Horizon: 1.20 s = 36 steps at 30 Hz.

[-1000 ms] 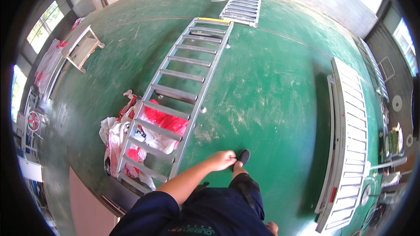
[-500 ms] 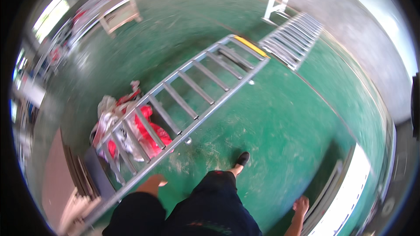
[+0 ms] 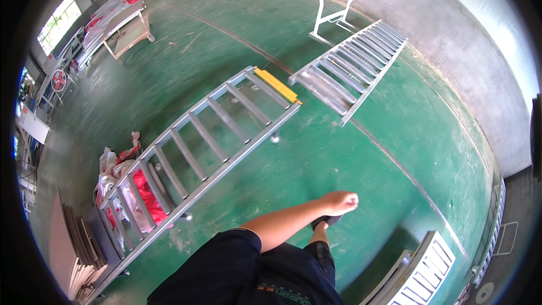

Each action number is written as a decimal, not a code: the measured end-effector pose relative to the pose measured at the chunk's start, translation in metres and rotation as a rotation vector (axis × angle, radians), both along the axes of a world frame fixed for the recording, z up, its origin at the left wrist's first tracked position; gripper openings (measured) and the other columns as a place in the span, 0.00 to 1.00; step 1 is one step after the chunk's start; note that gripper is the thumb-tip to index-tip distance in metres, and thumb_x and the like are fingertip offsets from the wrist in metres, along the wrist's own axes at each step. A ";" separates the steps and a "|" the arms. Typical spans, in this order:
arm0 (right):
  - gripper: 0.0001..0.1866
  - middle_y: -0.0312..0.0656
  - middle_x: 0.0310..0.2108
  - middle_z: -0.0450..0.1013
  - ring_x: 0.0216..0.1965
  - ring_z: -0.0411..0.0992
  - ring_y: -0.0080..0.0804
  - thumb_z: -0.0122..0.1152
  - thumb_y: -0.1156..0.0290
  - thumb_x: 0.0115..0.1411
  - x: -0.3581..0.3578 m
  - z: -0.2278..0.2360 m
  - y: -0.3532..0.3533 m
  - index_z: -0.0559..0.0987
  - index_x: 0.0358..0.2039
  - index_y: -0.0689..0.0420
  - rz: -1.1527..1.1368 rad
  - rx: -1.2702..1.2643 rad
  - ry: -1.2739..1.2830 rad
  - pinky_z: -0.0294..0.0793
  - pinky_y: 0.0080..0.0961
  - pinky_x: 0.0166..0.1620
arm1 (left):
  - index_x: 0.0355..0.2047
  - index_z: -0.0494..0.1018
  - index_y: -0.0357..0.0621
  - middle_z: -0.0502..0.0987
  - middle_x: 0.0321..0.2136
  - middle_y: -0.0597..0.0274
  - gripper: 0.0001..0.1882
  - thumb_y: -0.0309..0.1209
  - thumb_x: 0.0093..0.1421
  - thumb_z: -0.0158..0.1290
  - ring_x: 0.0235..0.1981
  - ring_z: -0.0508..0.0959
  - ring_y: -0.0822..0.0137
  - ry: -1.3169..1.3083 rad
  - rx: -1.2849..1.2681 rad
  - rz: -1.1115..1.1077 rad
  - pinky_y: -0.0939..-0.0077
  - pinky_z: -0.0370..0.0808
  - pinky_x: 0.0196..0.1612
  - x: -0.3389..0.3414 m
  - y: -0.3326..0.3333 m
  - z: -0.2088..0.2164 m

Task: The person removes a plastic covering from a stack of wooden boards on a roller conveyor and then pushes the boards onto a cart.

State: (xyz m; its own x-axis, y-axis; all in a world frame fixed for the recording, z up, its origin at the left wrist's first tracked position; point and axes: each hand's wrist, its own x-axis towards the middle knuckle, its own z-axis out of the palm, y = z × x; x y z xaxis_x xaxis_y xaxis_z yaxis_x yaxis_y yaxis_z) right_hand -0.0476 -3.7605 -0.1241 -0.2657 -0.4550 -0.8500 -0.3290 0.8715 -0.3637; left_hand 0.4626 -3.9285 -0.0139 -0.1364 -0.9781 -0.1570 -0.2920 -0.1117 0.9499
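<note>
workshop or factory hall: wide green painted concrete floor [image 3: 361, 152], bare grey wall [image 3: 451, 28], long metal ladder-like frames [image 3: 209, 152] lying flat, another ribbed frame [image 3: 355, 62], workbench [image 3: 121, 31] by windows [image 3: 56, 22], stacked boards [image 3: 68, 248], floor fan [image 3: 58, 81].

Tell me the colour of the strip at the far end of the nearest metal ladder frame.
Yellow. The strip caps the far end of the grey ladder frame, shown in the head view.

open green floor [image 3: 350, 158] ahead, ladder-like metal ramp [image 3: 209, 147] at left
</note>
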 end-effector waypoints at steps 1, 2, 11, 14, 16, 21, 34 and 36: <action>0.16 0.47 0.38 0.73 0.37 0.73 0.44 0.53 0.65 0.61 -0.003 -0.005 -0.045 0.70 0.48 0.56 0.008 0.017 -0.007 0.76 0.42 0.36 | 0.44 0.71 0.43 0.78 0.43 0.54 0.18 0.44 0.63 0.48 0.43 0.78 0.56 -0.049 0.097 0.073 0.65 0.74 0.45 0.008 -0.018 -0.012; 0.16 0.47 0.39 0.73 0.37 0.73 0.45 0.53 0.65 0.61 -0.010 -0.005 -0.088 0.70 0.49 0.56 0.007 0.015 -0.010 0.76 0.43 0.37 | 0.44 0.71 0.42 0.78 0.44 0.53 0.18 0.43 0.63 0.48 0.44 0.78 0.57 -0.091 0.181 0.119 0.67 0.74 0.46 0.014 -0.040 -0.029; 0.08 0.40 0.23 0.70 0.16 0.67 0.24 0.48 0.71 0.61 0.091 0.070 -0.549 0.72 0.39 0.59 0.223 -0.429 -0.027 0.64 0.20 0.16 | 0.36 0.78 0.42 0.79 0.33 0.45 0.19 0.45 0.58 0.50 0.39 0.78 0.45 -0.401 0.829 0.318 0.54 0.74 0.41 0.077 0.020 -0.197; 0.10 0.41 0.26 0.72 0.20 0.70 0.25 0.50 0.70 0.61 0.159 0.104 -0.684 0.73 0.42 0.59 0.354 -0.596 -0.127 0.68 0.19 0.22 | 0.39 0.78 0.44 0.78 0.40 0.46 0.18 0.45 0.60 0.48 0.42 0.77 0.48 -0.378 0.897 0.338 0.54 0.73 0.45 0.072 0.070 -0.245; 0.11 0.40 0.27 0.72 0.21 0.70 0.24 0.50 0.70 0.61 0.197 0.105 -0.751 0.73 0.43 0.59 0.413 -0.667 -0.180 0.68 0.19 0.23 | 0.42 0.77 0.45 0.76 0.45 0.46 0.20 0.45 0.61 0.47 0.46 0.76 0.48 -0.663 0.827 0.007 0.55 0.72 0.48 0.078 0.035 -0.258; 0.11 0.39 0.29 0.74 0.23 0.71 0.26 0.52 0.69 0.61 0.203 0.035 -0.837 0.73 0.43 0.56 0.769 -0.450 -0.143 0.70 0.23 0.24 | 0.60 0.62 0.44 0.64 0.59 0.46 0.31 0.51 0.65 0.37 0.62 0.62 0.47 -0.358 1.100 0.368 0.60 0.62 0.61 0.081 -0.208 -0.248; 0.13 0.44 0.28 0.72 0.20 0.69 0.34 0.51 0.64 0.59 0.160 0.010 -1.235 0.72 0.42 0.54 0.570 -0.110 0.071 0.69 0.28 0.21 | 0.43 0.73 0.43 0.79 0.38 0.51 0.19 0.44 0.61 0.49 0.39 0.79 0.51 0.034 0.074 0.867 0.61 0.74 0.42 0.160 -0.790 -0.078; 0.07 0.39 0.25 0.69 0.19 0.66 0.26 0.50 0.69 0.60 0.211 0.014 -1.314 0.71 0.38 0.56 0.652 -0.143 0.042 0.63 0.21 0.19 | 0.42 0.73 0.43 0.78 0.36 0.48 0.17 0.41 0.59 0.49 0.39 0.78 0.48 -0.195 0.333 1.000 0.59 0.74 0.41 0.158 -0.795 -0.104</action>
State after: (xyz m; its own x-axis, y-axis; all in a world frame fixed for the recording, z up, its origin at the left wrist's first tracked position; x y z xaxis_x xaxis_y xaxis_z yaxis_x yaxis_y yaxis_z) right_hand 0.1632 -5.0750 -0.1100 0.0701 -0.6411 -0.7642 -0.7882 0.4339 -0.4363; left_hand 0.6207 -4.7235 -0.1178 0.7592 -0.5358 -0.3695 -0.0674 -0.6294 0.7742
